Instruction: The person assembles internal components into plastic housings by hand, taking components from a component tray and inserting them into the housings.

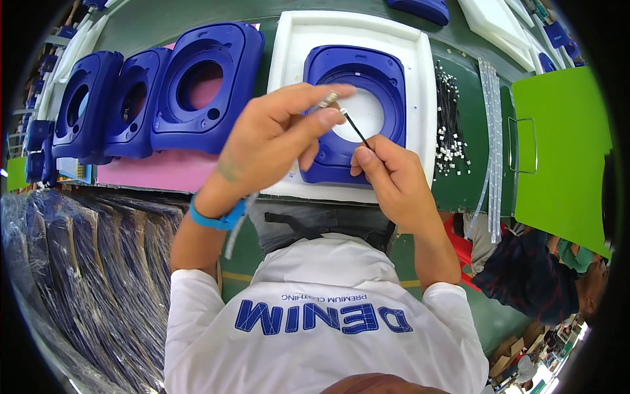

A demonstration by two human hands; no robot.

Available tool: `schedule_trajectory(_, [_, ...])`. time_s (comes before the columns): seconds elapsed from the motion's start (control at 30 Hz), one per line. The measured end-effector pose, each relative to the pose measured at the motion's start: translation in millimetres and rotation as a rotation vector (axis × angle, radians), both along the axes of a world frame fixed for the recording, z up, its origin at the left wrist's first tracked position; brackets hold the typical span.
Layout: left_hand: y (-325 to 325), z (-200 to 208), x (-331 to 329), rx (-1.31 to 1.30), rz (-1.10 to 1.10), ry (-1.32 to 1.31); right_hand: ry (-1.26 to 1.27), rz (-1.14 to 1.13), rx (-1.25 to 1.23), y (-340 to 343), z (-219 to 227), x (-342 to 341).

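Over a blue plastic housing [388, 69] with a round opening, my two hands are close together. My left hand [272, 134] pinches the end of a clear light strip [233, 238], whose tail hangs down past the wrist. Its silvery tip [328, 100] shows between thumb and forefinger. Between the hands runs a short black cable [356, 128] with a small white plug at its upper end, close to the strip's tip; whether they are joined cannot be made out. My right hand [394, 174] pinches that cable's lower part. The housing lies in a white foam tray [424, 98].
Several similar blue housings [246, 62] stand to the left, on a pink sheet [141, 174]. Right of the tray lie a pile of black cables [449, 125] and several clear strips [492, 131], beside a green panel [558, 151]. Plastic-wrapped goods [98, 262] are at lower left; another person [525, 276] is at right.
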State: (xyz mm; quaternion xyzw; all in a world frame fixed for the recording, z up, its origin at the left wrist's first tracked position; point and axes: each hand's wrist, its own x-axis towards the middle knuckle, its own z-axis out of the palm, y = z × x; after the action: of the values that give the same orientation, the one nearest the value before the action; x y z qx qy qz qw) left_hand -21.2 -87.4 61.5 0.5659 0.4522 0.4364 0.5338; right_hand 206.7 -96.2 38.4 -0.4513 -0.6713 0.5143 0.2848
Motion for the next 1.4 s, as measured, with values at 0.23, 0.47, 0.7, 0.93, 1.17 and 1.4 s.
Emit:
schedule_trajectory(0.23, [3.0,-12.3,3.5,-0.088,-0.034,-0.105,0.167,-0.031,-0.048,0.8,-2.2,-7.4])
schedule_trajectory(0.47, [6.5,-28.7,3.6,0.016,-0.051,-0.065,0.231,-0.122,-0.062,18.0,-1.9,-15.4])
schedule_trajectory(0.7, [3.2,-33.4,2.7,0.053,0.043,-0.196,0.197,-0.157,0.016,24.3,7.3,-28.4])
schedule_trajectory(0.93, [9.4,-43.6,6.2,0.16,0.046,-0.239,0.248,-0.146,0.161,31.5,1.6,-29.4])
schedule_trajectory(1.17, [6.5,-42.6,12.8,0.047,0.085,-0.253,0.301,-0.178,0.076,33.4,-1.9,-24.7])
schedule_trajectory(1.4, [5.2,-42.4,7.8,0.162,0.072,0.076,0.129,-0.215,0.235,28.2,-0.6,-23.5])
